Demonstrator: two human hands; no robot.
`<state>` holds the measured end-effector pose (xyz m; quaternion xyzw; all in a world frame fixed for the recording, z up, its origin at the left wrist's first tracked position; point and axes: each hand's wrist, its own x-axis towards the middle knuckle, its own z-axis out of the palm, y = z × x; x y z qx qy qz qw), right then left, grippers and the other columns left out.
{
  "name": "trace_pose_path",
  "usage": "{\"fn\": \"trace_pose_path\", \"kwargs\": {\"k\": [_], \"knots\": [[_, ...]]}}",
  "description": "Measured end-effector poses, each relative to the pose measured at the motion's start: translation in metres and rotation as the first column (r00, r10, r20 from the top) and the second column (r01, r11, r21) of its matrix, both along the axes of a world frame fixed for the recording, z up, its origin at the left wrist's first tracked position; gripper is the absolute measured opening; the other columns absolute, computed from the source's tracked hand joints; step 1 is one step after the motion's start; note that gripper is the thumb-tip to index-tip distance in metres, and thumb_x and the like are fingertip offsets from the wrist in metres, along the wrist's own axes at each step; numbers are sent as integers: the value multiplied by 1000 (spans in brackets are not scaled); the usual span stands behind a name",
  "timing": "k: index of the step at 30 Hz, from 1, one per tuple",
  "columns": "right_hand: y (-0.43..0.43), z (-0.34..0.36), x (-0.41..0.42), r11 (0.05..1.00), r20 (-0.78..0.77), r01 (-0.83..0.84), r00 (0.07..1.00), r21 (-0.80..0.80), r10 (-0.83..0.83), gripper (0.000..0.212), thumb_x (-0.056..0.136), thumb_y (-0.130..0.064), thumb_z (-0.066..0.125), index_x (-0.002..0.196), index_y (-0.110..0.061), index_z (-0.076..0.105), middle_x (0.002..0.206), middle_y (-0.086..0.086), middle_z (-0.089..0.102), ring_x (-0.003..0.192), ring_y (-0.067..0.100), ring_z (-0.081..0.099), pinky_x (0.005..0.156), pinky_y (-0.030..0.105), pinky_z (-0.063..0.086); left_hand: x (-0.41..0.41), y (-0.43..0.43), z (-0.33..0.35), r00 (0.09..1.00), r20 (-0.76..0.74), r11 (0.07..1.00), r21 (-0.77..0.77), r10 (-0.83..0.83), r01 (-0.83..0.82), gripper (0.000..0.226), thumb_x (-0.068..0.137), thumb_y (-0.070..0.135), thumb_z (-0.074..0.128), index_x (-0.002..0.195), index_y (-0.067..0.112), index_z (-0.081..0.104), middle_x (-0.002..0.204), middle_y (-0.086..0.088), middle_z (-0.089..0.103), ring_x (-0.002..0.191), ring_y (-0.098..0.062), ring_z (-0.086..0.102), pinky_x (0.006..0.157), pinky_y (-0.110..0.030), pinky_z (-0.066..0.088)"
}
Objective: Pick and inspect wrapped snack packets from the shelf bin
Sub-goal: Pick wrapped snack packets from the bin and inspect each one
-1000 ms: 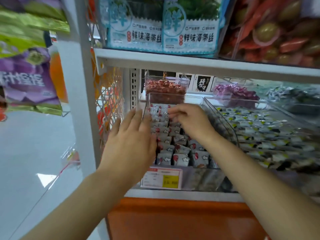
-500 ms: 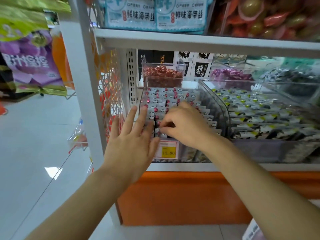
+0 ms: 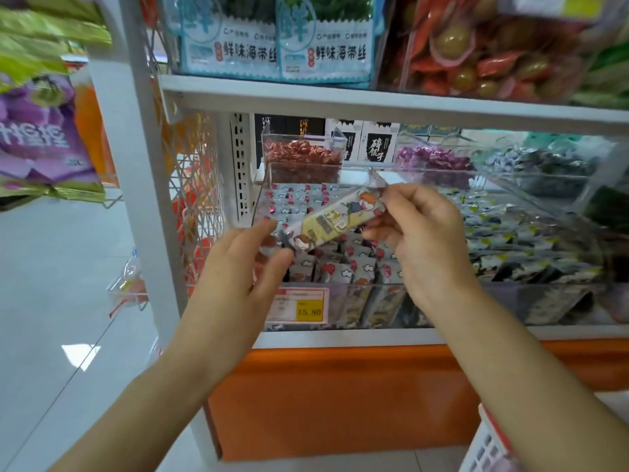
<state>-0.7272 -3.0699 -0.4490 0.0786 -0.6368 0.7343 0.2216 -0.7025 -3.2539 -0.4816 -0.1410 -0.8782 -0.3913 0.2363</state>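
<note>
moved: packet (image 3: 335,221) now lifted from bin (image 3: 343,287) | grip: my right hand (image 3: 422,233) pinches its upper end, left hand (image 3: 238,267) the lower | handling: likely light, slick film; hold crimped ends

Bright, flat store light from overhead, shadows barely there. White glare patch on floor (image 3: 80,356) far down-left of grip. Clear bin wall (image 3: 517,199) right of grip milky with reflections — stuff behind it hazy. Held packet (image 3: 335,221) bit motion-smeared, print unreadable. Far up-left, purple bag (image 3: 41,141) soft, stretched; shelf edge (image 3: 374,103) above grip bows — wide-angle lens.
</note>
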Motion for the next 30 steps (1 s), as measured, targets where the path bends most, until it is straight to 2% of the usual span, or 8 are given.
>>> {"fn": "trace_pose_path", "kwargs": {"k": [2, 5, 11, 13, 16, 19, 24, 30], "knots": [[1, -3, 3, 986, 44, -90, 994, -141, 98, 23, 95, -4, 48, 78, -7, 63, 61, -2, 66, 55, 10, 62, 52, 21, 52, 0, 3, -1, 997, 48, 990, 130, -56, 50, 38, 90, 42, 42, 118, 22, 59, 90, 17, 60, 80, 7, 53, 65, -3, 39], [1, -10, 6, 973, 80, -162, 981, -165, 177, 19, 94, -1, 47, 83, -6, 63, 65, -1, 68, 58, 14, 63, 53, 23, 53, -1, 3, 1, 984, 108, 923, 373, -145, 95, 21, 95, 25, 46, 84, 19, 65, 71, 11, 66, 57, 2, 56, 51, -11, 44], [3, -15, 7, 984, 73, -176, 981, -35, 178, 6, 88, -6, 57, 87, -7, 63, 78, 3, 70, 63, 21, 66, 52, 26, 54, -7, -1, 1, 917, 263, 726, 687, -299, 39, 21, 91, 29, 53, 92, 13, 66, 77, -1, 71, 66, -13, 65, 50, -21, 49], [4, -16, 7, 985, 97, -172, 980, -26, 173, 6, 87, -8, 58, 82, -8, 61, 86, 6, 72, 62, 19, 66, 50, 25, 53, -9, -1, 3, 896, 250, 628, 777, -368, 42, 35, 81, 39, 57, 96, 8, 64, 80, -5, 69, 65, -14, 64, 49, -21, 49], [3, -17, 6, 975, 151, -211, 964, -70, 219, 10, 86, -10, 58, 75, -10, 58, 88, 3, 74, 58, 17, 64, 46, 23, 51, -9, 0, 5, 892, 222, 583, 811, -394, 56, 45, 76, 42, 56, 97, 3, 62, 78, -7, 67, 62, -13, 62, 48, -20, 49], [4, -18, 5, 953, 175, -254, 943, -167, 282, 8, 84, -10, 55, 76, -9, 58, 82, 1, 73, 53, 14, 63, 43, 22, 50, -11, 1, 5, 895, 215, 576, 816, -391, 55, 31, 91, 31, 50, 95, 3, 62, 75, -8, 66, 59, -13, 60, 48, -21, 49], [5, -18, 5, 918, 216, -276, 915, -286, 342, 11, 70, -16, 58, 79, -10, 60, 67, 5, 67, 48, 14, 62, 39, 19, 48, -11, 2, 4, 929, 195, 652, 755, -315, 63, 27, 97, 20, 45, 86, 6, 64, 62, -3, 64, 53, -9, 57, 50, -18, 49], [10, -22, 4, 907, 217, -265, 913, -327, 345, 13, 90, -10, 50, 80, -9, 58, 62, 5, 65, 49, 14, 64, 40, 19, 49, -8, 1, 3, 924, 156, 617, 781, -349, 101, 25, 95, 15, 46, 79, 7, 64, 55, -2, 61, 49, -7, 53, 54, -15, 50]]}}
